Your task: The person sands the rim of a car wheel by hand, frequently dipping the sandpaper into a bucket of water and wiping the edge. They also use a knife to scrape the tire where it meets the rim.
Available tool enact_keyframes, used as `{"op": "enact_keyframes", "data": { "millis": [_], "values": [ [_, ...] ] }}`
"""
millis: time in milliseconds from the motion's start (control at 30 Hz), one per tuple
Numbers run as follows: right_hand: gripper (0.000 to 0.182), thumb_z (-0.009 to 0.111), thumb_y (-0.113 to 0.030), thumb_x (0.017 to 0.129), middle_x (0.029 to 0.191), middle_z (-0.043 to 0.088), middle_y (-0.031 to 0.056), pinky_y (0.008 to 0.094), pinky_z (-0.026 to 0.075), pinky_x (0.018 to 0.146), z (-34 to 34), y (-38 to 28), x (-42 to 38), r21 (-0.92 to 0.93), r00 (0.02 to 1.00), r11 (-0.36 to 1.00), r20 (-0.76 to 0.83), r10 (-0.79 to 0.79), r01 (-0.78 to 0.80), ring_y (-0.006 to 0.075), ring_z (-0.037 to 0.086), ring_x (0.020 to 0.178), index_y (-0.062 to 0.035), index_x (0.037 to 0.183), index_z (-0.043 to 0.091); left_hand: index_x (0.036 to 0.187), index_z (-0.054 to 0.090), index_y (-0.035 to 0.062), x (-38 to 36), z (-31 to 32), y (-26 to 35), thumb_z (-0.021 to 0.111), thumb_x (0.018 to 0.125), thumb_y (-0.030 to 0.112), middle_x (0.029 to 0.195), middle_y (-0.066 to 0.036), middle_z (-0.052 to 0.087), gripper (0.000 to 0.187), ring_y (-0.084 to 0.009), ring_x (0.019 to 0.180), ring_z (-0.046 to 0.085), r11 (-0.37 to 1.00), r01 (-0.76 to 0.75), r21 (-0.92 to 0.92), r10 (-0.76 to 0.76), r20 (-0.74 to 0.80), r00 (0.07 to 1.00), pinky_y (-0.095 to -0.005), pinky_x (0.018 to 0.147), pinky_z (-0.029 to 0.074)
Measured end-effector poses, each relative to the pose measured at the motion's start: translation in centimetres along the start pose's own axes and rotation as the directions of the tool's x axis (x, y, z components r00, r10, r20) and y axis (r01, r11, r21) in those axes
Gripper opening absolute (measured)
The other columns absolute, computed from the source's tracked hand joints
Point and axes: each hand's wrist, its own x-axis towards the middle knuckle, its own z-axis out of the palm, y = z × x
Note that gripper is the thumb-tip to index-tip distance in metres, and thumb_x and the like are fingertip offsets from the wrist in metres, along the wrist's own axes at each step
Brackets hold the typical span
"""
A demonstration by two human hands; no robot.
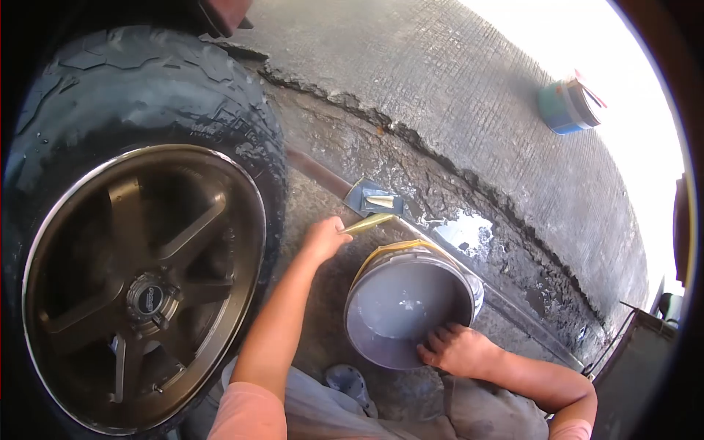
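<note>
My left hand (323, 240) is closed on one end of a thin, yellowish-green folded sheet (369, 224), between the wheel and a bucket. The grey bucket (359, 323) has its mouth facing me and seems tilted, with greyish liquid (407, 308) inside. Fingers of my right hand (460, 350) curl over its near right rim. Just beyond the left hand lies a dark flat sheet (357, 196), with a small pale folded piece (380, 200) on top. A yellow handle (411, 243) runs along the bucket's far side.
A large tyre (132, 88) with a bronze wheel rim (139, 293) fills the left side. Past the bucket, a wet gutter with a puddle (466, 233) meets broken-edged concrete (455, 88). A blue-green pail (568, 106) stands far right. My shoe (348, 385) is below the bucket.
</note>
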Motion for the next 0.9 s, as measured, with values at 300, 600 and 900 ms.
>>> {"op": "enact_keyframes", "data": {
  "millis": [300,600,900],
  "values": [
    [0.040,0.055,-0.019,0.092,0.097,0.071,0.0104,0.0369,0.058,0.067,0.2,-1.6,3.3,0.125,0.996,0.988,-0.032,-0.088,0.092,0.0247,0.072,0.085,-0.0032,0.127,0.065,0.121,0.060,0.0008,-14.8,-7.7,1.5,0.065,0.099,0.016,0.105,-0.008,0.073,0.027,-0.0166,0.095,0.069,0.810,0.019,-0.586,0.042,0.090,0.995,-0.0325,0.081,0.051],
    [0.052,0.062,-0.044,0.098,0.111,0.071,0.0174,0.0460,0.058,0.086,-2.2,-1.1,3.6,0.489,0.927,0.871,-0.344,0.150,0.040,0.0361,0.071,0.101,-0.0012,0.129,0.064,0.130,0.055,0.0045,-22.5,-6.9,6.8,0.061,0.102,0.012,0.109,-0.010,0.073,0.030,-0.0186,0.098,0.070,0.496,-0.012,-0.868,0.266,0.139,0.954,-0.0315,0.086,0.051],
    [0.023,0.070,-0.024,0.091,0.105,0.068,0.0249,0.0487,0.055,0.081,-2.3,2.0,7.7,0.826,0.808,0.562,-0.303,0.504,-0.041,0.0422,0.069,0.096,-0.0056,0.104,0.069,0.124,0.059,0.0053,-22.3,5.2,8.8,0.067,0.096,0.006,0.115,-0.006,0.069,0.030,-0.0169,0.102,0.068,0.609,0.046,-0.792,0.245,0.242,0.939,-0.0319,0.091,0.056]
  ]
}}
